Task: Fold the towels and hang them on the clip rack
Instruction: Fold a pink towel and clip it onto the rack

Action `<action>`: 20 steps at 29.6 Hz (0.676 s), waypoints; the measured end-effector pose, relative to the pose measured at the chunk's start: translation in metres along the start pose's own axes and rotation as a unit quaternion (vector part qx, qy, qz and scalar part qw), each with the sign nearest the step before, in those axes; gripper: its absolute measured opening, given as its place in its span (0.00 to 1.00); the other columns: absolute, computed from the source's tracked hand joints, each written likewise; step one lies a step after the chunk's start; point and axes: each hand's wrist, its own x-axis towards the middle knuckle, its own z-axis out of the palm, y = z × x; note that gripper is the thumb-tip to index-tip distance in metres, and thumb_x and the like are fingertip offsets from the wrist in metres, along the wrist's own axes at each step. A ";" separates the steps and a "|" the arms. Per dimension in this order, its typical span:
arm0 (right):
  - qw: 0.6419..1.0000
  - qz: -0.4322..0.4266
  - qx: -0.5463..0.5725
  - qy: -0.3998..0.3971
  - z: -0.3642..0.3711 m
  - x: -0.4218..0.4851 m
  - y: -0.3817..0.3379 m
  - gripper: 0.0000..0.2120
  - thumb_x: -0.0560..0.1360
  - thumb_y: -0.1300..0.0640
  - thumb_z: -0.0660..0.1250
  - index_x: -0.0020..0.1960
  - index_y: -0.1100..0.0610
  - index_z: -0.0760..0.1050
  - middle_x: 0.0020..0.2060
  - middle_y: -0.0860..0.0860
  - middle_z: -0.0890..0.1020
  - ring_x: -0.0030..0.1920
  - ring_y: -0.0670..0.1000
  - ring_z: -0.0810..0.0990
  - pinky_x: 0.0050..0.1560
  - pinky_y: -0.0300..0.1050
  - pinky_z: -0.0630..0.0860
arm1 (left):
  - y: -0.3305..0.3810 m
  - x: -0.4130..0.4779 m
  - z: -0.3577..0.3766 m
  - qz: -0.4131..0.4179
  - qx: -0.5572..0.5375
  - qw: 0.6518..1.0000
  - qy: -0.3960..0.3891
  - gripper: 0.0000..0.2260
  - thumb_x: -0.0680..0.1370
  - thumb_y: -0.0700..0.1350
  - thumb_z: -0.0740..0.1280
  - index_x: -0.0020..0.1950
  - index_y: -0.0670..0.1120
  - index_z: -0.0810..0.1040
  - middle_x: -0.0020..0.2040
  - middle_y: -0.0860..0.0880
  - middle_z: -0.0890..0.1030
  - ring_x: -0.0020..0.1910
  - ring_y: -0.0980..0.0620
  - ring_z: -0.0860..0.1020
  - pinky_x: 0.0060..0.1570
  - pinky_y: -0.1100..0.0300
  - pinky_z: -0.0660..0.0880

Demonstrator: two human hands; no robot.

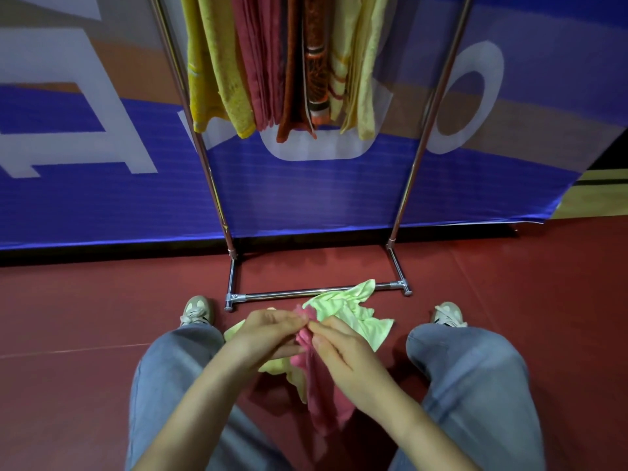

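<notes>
Pink towel — beneath left grip, right grip

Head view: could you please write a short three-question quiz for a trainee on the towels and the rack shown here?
1. True or false: the left hand and the right hand both pinch the pink towel.
2. Where is the pale green towel? A: on a knee. B: on the floor, one corner over the base bar of the rack. C: clipped up with the others.
3. Fill in: the hung towel at the picture's left end is ____ in colour.
Key: 1 true; 2 B; 3 yellow.
</notes>
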 end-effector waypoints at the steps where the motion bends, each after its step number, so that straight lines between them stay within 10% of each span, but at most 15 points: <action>1: 0.999 0.020 0.024 -0.007 0.000 0.000 0.001 0.17 0.77 0.55 0.55 0.61 0.58 0.74 0.43 0.31 0.73 0.48 0.31 0.72 0.52 0.25 0.65 | -0.001 0.000 -0.001 0.002 0.010 1.000 -0.003 0.11 0.76 0.40 0.64 0.51 0.33 0.77 0.42 0.39 0.78 0.35 0.54 0.79 0.46 0.62 0.78; 10: 0.990 0.062 0.114 -0.057 -0.011 -0.006 0.011 0.18 0.71 0.59 0.57 0.52 0.38 0.73 0.35 0.42 0.74 0.39 0.44 0.74 0.47 0.41 0.73 | -0.006 -0.007 -0.014 0.054 0.180 0.981 -0.055 0.08 0.77 0.33 0.60 0.42 0.39 0.77 0.34 0.44 0.76 0.32 0.53 0.75 0.35 0.65 0.75; 20: 0.965 0.074 -0.033 -0.248 -0.042 0.017 0.016 0.14 0.71 0.58 0.68 0.51 0.42 0.72 0.22 0.42 0.72 0.22 0.40 0.68 0.30 0.29 0.64 | 0.016 -0.022 -0.012 0.206 0.471 0.852 -0.095 0.10 0.77 0.36 0.59 0.44 0.46 0.78 0.34 0.58 0.73 0.34 0.63 0.70 0.42 0.64 0.68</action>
